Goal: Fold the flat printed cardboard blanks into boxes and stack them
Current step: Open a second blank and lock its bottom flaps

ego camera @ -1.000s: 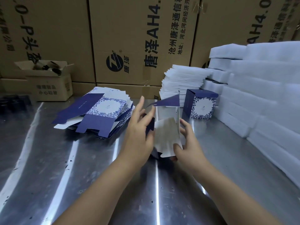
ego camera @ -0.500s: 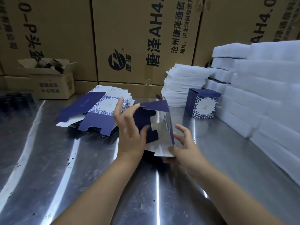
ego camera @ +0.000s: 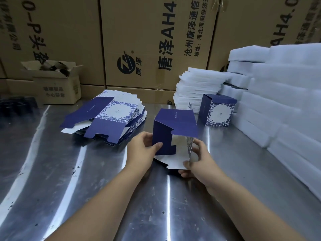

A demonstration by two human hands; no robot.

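I see both hands at the middle of the steel table (ego camera: 69,171), working one half-formed box (ego camera: 175,122). It lies on its side with a plain navy panel up and its open end toward me. The left hand (ego camera: 142,150) grips the box's left wall: its thumb presses on the navy flap folded across the opening, and its fingers curl round the outside of that wall. The right hand (ego camera: 199,162) pinches the right side, with the thumb on the white inner face of the bottom flap and the fingers behind the flower-printed wall. The white flap sticks out toward me, just above the table or on it; I cannot tell which.

The pile of flat blanks (ego camera: 111,115) lies left of the box and a little further back, fanned out, with navy and flower-printed faces up. One finished box (ego camera: 218,110) stands upright behind and to the right, apart from the one in my hands.

Behind the finished box sits a stack of thin white foam sheets (ego camera: 196,87), and thick white foam blocks (ego camera: 286,101) are piled along the right edge. A small open carton (ego camera: 57,84) stands at the back left, in front of the large printed cartons (ego camera: 147,40) that form the back wall.
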